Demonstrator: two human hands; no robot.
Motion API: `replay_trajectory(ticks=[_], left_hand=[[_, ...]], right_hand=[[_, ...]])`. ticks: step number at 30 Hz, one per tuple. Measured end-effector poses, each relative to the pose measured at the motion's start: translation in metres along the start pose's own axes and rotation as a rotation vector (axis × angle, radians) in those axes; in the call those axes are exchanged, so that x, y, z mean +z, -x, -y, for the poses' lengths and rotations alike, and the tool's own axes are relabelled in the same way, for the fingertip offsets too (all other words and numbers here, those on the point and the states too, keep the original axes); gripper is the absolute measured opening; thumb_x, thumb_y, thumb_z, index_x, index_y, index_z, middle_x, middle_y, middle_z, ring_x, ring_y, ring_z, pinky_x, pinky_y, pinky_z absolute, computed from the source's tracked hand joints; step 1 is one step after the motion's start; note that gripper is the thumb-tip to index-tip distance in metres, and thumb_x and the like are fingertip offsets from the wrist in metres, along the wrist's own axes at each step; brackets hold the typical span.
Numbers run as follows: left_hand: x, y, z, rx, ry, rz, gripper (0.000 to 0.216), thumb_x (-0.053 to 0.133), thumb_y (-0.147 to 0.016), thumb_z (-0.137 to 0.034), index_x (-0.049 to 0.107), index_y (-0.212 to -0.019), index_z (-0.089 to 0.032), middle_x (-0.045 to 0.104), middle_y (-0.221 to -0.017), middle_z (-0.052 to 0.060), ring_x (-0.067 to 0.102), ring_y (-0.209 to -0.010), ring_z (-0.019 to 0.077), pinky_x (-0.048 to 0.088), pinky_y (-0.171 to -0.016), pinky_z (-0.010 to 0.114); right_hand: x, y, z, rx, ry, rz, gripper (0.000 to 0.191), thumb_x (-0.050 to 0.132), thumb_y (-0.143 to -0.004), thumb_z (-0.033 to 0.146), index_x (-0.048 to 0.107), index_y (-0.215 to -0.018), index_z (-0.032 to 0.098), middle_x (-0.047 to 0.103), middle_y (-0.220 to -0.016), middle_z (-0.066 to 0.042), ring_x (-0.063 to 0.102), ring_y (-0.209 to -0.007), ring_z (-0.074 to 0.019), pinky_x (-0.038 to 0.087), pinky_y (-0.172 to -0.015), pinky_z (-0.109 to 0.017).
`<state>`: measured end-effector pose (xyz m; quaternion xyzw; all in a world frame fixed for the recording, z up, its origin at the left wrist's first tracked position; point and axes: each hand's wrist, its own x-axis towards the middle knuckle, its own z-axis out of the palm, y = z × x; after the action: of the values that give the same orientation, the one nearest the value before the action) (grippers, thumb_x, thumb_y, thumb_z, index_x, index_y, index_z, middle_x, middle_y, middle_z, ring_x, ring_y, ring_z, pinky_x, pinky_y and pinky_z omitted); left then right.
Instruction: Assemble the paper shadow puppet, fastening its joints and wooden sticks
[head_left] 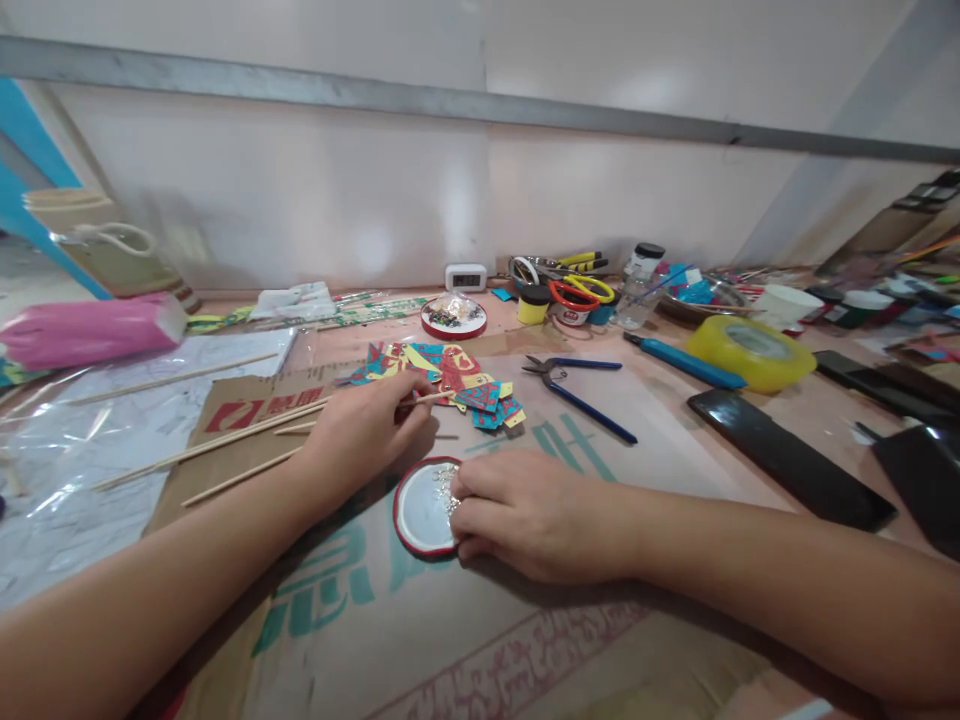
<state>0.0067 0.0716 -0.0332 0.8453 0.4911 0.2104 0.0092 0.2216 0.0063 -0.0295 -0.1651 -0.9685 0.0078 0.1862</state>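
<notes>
My left hand (367,425) is closed around a thin wooden stick (431,398), whose tip pokes out past the fingers toward a pile of painted paper pieces (480,395) in red, blue and yellow. Over a red-rimmed lid (420,510), my right hand (536,512) has its fingers drawn together at a cluster of small shiny metal bits (450,490). Whether a bit sits between those fingertips is hidden. Blue-handled cutting pliers (581,385) lie with jaws parted, beyond the right hand.
Several wooden skewers (225,440) rest on cardboard at left. Behind are a second lid (454,318) of beads, a small clock (466,277) and yellow-handled scissors (589,290). A blue cutter (682,362), yellow tape roll (750,352) and black phone (791,460) lie at right.
</notes>
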Motion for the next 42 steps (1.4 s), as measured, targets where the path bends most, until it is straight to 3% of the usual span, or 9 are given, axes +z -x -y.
replay_trajectory(ticks=[6, 11, 15, 23, 27, 30, 32, 35, 42], left_hand=[[-0.003, 0.000, 0.003, -0.091, 0.015, 0.004, 0.029, 0.045, -0.091, -0.039, 0.065, -0.107, -0.024, 0.074, -0.083, 0.001, 0.068, -0.074, 0.0211, 0.041, -0.062, 0.028], [-0.006, 0.002, 0.001, -0.049, -0.024, 0.007, 0.029, 0.044, -0.092, -0.036, 0.066, -0.106, -0.022, 0.073, -0.078, 0.002, 0.068, -0.072, 0.0213, 0.041, -0.061, 0.028], [-0.006, 0.002, -0.001, -0.031, -0.025, 0.001, 0.030, 0.044, -0.091, -0.034, 0.066, -0.106, -0.022, 0.073, -0.078, 0.002, 0.067, -0.069, 0.0205, 0.041, -0.060, 0.027], [-0.002, 0.002, -0.004, 0.029, -0.072, 0.002, 0.029, 0.044, -0.092, -0.033, 0.066, -0.104, -0.019, 0.073, -0.080, 0.006, 0.068, -0.072, 0.0239, 0.040, -0.060, 0.029], [0.002, 0.003, -0.006, 0.058, -0.083, -0.018, 0.028, 0.043, -0.093, -0.032, 0.066, -0.100, -0.019, 0.072, -0.079, 0.006, 0.067, -0.070, 0.0221, 0.040, -0.060, 0.029], [0.001, 0.004, -0.007, 0.070, -0.067, -0.028, 0.025, 0.043, -0.093, -0.032, 0.065, -0.099, -0.020, 0.072, -0.079, 0.003, 0.066, -0.069, 0.0187, 0.042, -0.062, 0.027], [-0.001, 0.005, -0.008, 0.083, -0.036, -0.038, 0.026, 0.043, -0.093, -0.031, 0.065, -0.100, -0.020, 0.071, -0.075, 0.001, 0.064, -0.064, 0.0164, 0.042, -0.060, 0.025], [-0.005, 0.008, -0.010, 0.152, 0.066, -0.079, 0.026, 0.042, -0.093, -0.031, 0.064, -0.100, -0.020, 0.070, -0.072, 0.000, 0.060, -0.057, 0.0132, 0.041, -0.057, 0.024], [-0.006, 0.012, -0.015, 0.187, 0.165, -0.164, 0.020, 0.047, -0.092, -0.029, 0.065, -0.097, -0.020, 0.070, -0.071, -0.003, 0.059, -0.055, 0.0100, 0.042, -0.055, 0.021]], right_hand=[[-0.047, -0.006, 0.000, 0.200, 0.080, -0.039, 0.019, 0.048, -0.099, 0.023, 0.063, -0.089, 0.015, 0.063, -0.090, -0.008, 0.053, -0.078, -0.0186, 0.038, -0.068, -0.031], [-0.078, 0.004, -0.036, 0.467, 0.224, -0.067, 0.014, 0.055, -0.096, 0.024, 0.062, -0.086, 0.017, 0.061, -0.093, -0.007, 0.056, -0.082, -0.0195, 0.039, -0.070, -0.031], [-0.066, 0.013, -0.085, 0.721, 0.248, -0.030, 0.011, 0.056, -0.094, 0.023, 0.063, -0.088, 0.017, 0.061, -0.098, -0.007, 0.057, -0.083, -0.0192, 0.039, -0.072, -0.031], [-0.035, 0.009, -0.138, 0.761, 0.137, -0.011, 0.011, 0.059, -0.091, 0.021, 0.068, -0.090, 0.014, 0.063, -0.098, -0.011, 0.058, -0.088, -0.0208, 0.040, -0.076, -0.030], [-0.031, 0.001, -0.119, 0.750, 0.033, -0.124, 0.013, 0.064, -0.088, 0.025, 0.067, -0.095, 0.014, 0.064, -0.104, -0.012, 0.058, -0.093, -0.0219, 0.042, -0.083, -0.034], [-0.027, -0.010, -0.080, 0.747, -0.119, -0.233, 0.020, 0.044, -0.099, 0.030, 0.058, -0.104, 0.016, 0.065, -0.092, -0.007, 0.059, -0.077, -0.0167, 0.047, -0.072, -0.031], [-0.022, -0.016, -0.049, 0.744, -0.550, -0.352, 0.022, 0.030, -0.102, 0.028, 0.048, -0.110, 0.018, 0.063, -0.078, -0.002, 0.055, -0.061, -0.0135, 0.047, -0.059, -0.028], [-0.012, -0.016, -0.016, 0.615, -1.108, -0.494, 0.012, 0.039, -0.098, 0.023, 0.043, -0.110, 0.022, 0.064, -0.072, 0.002, 0.054, -0.060, -0.0121, 0.047, -0.060, -0.026], [0.002, -0.006, -0.005, 0.623, -1.259, -0.416, 0.025, 0.045, -0.093, 0.011, 0.041, -0.113, 0.025, 0.064, -0.079, 0.002, 0.059, -0.063, -0.0096, 0.049, -0.060, -0.023]])
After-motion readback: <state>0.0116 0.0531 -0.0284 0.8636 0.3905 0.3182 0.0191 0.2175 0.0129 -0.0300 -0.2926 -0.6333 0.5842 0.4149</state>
